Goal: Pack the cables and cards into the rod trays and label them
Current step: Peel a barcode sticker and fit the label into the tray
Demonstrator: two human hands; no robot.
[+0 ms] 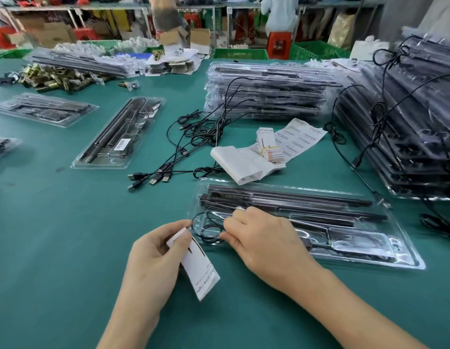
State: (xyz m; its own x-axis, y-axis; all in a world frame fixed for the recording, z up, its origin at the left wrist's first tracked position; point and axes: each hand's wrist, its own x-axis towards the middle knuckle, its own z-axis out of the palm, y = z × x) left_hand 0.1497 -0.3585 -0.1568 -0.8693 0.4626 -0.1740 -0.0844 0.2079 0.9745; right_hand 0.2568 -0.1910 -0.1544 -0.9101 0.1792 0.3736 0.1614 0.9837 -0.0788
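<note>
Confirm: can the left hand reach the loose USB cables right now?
Probably, path-wise: only bare table lies between the left hand and the USB cables. But its grip is full, holding a card.

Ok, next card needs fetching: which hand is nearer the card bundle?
Right. The right hand pinches the cable in the tray, just this side of the card bundle; the left hand is farther left, holding a card.

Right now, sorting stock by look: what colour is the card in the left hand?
The card is white with black print, seen best in the head view.
</note>
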